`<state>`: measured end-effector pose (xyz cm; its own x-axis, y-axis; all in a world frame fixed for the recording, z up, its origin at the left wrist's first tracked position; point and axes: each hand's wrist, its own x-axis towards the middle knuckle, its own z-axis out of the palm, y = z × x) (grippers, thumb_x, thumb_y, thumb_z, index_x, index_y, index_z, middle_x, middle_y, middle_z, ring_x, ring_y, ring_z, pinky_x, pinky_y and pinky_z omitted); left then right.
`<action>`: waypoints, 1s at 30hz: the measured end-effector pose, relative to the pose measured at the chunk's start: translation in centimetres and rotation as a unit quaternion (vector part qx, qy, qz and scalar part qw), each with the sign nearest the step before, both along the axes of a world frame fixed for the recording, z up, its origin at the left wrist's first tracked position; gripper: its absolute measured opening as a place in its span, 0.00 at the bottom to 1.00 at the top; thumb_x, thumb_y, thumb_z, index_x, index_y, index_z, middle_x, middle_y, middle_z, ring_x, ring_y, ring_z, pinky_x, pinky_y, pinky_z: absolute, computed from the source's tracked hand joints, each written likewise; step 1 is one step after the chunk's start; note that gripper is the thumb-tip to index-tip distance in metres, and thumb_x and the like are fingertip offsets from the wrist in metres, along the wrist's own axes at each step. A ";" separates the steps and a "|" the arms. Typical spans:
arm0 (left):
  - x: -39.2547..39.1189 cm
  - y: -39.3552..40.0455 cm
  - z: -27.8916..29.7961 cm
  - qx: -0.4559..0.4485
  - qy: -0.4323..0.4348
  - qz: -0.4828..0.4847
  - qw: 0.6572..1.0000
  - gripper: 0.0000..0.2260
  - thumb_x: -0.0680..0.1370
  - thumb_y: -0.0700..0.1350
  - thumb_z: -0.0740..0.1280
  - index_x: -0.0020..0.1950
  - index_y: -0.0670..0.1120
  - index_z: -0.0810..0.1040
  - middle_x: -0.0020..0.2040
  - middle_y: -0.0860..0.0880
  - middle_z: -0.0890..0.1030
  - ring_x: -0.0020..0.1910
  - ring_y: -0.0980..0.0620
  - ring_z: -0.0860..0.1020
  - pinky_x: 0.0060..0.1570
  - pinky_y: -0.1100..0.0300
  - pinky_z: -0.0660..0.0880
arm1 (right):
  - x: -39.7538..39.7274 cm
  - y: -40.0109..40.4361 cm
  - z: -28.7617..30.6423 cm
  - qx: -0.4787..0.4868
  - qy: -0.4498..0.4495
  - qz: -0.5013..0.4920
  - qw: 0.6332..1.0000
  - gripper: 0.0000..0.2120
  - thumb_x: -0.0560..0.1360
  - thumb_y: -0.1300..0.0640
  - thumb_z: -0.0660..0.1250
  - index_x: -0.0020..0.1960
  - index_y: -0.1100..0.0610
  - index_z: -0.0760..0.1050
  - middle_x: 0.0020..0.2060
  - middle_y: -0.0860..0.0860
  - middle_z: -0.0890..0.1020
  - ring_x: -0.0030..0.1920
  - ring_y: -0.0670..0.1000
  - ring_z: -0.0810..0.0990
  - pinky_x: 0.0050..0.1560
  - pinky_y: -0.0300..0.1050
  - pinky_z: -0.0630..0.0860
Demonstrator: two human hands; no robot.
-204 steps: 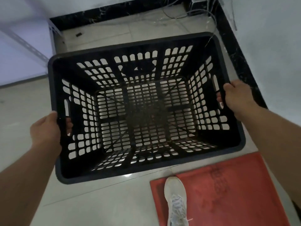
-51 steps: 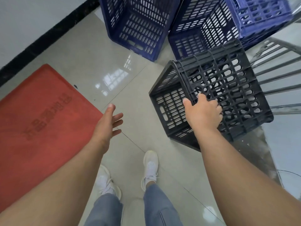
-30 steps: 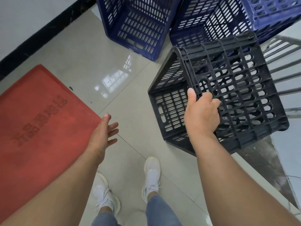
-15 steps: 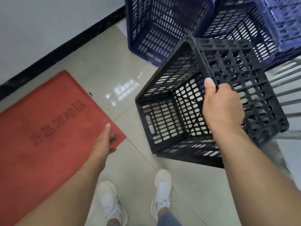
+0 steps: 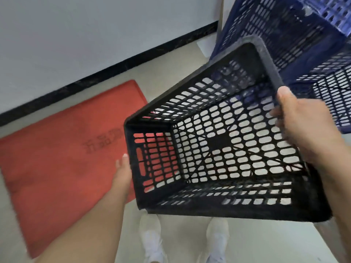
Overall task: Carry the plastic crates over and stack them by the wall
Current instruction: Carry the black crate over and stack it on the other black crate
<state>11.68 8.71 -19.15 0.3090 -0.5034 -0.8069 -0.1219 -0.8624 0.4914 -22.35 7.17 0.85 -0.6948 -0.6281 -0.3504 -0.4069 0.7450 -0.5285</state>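
A black plastic lattice crate (image 5: pixel 228 211) hangs tilted in the air in front of me, its open top turned toward me. My right hand (image 5: pixel 302 126) grips its right rim, thumb over the edge. My left hand (image 5: pixel 122 171) lies with straight fingers against the outside of the crate's left wall, beside the handle slot; part of the hand is hidden behind the crate. Blue plastic crates (image 5: pixel 284 31) stand behind it at the upper right.
A red floor mat (image 5: pixel 57 152) lies to the left, partly under the crate. The white wall (image 5: pixel 76 35) with its black skirting (image 5: pixel 114 67) runs behind the mat. My white shoes (image 5: pixel 152 242) stand on pale tiles below the crate.
The black crate has been lifted off the floor and swung left toward me, its opening now facing me. My left hand has come up to its left wall.
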 end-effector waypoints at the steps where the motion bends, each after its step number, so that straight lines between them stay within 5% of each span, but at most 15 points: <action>1: 2.2 0.3 -1.5 0.022 0.004 0.048 0.999 0.40 0.71 0.73 0.53 0.75 0.48 0.63 0.73 0.44 0.67 0.69 0.40 0.69 0.68 0.41 0.64 | 1.0 -0.5 0.0 -0.003 -0.026 -0.006 1.000 0.33 0.68 0.30 0.53 0.39 0.60 0.79 0.42 0.59 0.82 0.38 0.57 0.75 0.39 0.48 0.68; 3: 5.2 0.0 -1.6 0.066 0.028 0.120 0.990 0.34 0.72 0.72 0.56 0.63 0.45 0.72 0.61 0.42 0.78 0.57 0.38 0.78 0.58 0.39 0.73 | 3.0 -1.6 -0.4 -0.004 -0.067 -0.001 0.998 0.29 0.74 0.34 0.55 0.38 0.58 0.78 0.34 0.55 0.79 0.31 0.55 0.72 0.33 0.44 0.65; 6: 8.3 -0.6 2.2 0.079 0.028 0.160 0.984 0.16 0.81 0.54 0.58 0.53 0.42 0.74 0.46 0.42 0.79 0.48 0.42 0.76 0.49 0.49 0.73 | 6.4 -3.3 -1.2 -0.003 -0.098 0.008 0.995 0.28 0.75 0.35 0.55 0.37 0.58 0.78 0.33 0.55 0.78 0.30 0.54 0.71 0.32 0.45 0.66; 8: 12.1 -1.0 2.5 0.054 0.017 0.175 0.983 0.16 0.79 0.52 0.61 0.52 0.39 0.76 0.41 0.43 0.82 0.42 0.42 0.77 0.45 0.51 0.73 | 8.7 -4.8 -1.6 0.005 -0.109 0.018 0.994 0.28 0.75 0.36 0.55 0.39 0.59 0.78 0.33 0.55 0.77 0.28 0.54 0.69 0.30 0.45 0.66; 11: 19.2 -0.7 -1.0 0.011 -0.055 0.214 0.975 0.28 0.70 0.59 0.67 0.62 0.41 0.75 0.54 0.37 0.81 0.48 0.38 0.79 0.50 0.44 0.76 | 11.9 -6.6 -2.8 0.004 -0.127 0.037 0.991 0.28 0.76 0.37 0.55 0.43 0.61 0.79 0.30 0.53 0.76 0.26 0.52 0.68 0.28 0.45 0.65; 14: 22.7 -1.3 0.0 -0.017 -0.105 0.223 0.969 0.25 0.72 0.57 0.64 0.62 0.42 0.74 0.56 0.37 0.80 0.50 0.37 0.80 0.52 0.40 0.76 | 15.0 -8.4 -4.6 0.005 -0.136 0.063 0.989 0.28 0.77 0.38 0.53 0.44 0.61 0.78 0.29 0.54 0.76 0.27 0.53 0.70 0.30 0.47 0.67; 17: 24.2 -2.6 2.8 -0.042 -0.175 0.202 0.963 0.22 0.78 0.53 0.61 0.64 0.39 0.73 0.58 0.39 0.77 0.55 0.38 0.77 0.54 0.47 0.73 | 17.7 -10.5 -7.0 0.017 -0.153 0.079 0.985 0.25 0.79 0.41 0.51 0.42 0.58 0.76 0.31 0.55 0.77 0.29 0.54 0.75 0.30 0.46 0.70; 24: 28.9 -3.9 4.8 -0.056 -0.226 0.255 0.938 0.17 0.79 0.51 0.61 0.56 0.37 0.74 0.43 0.39 0.78 0.40 0.42 0.77 0.45 0.52 0.76 | 23.1 -15.6 -12.9 0.051 -0.153 0.154 0.975 0.22 0.80 0.51 0.49 0.49 0.65 0.75 0.38 0.62 0.82 0.36 0.61 0.80 0.42 0.55 0.75; 30: 33.2 -5.7 3.8 -0.060 -0.198 0.337 0.918 0.15 0.78 0.55 0.60 0.55 0.44 0.73 0.36 0.46 0.76 0.34 0.48 0.74 0.40 0.51 0.74 | 27.9 -17.4 -17.0 0.056 -0.184 0.168 0.967 0.17 0.80 0.52 0.50 0.55 0.61 0.73 0.43 0.61 0.81 0.36 0.55 0.78 0.42 0.51 0.74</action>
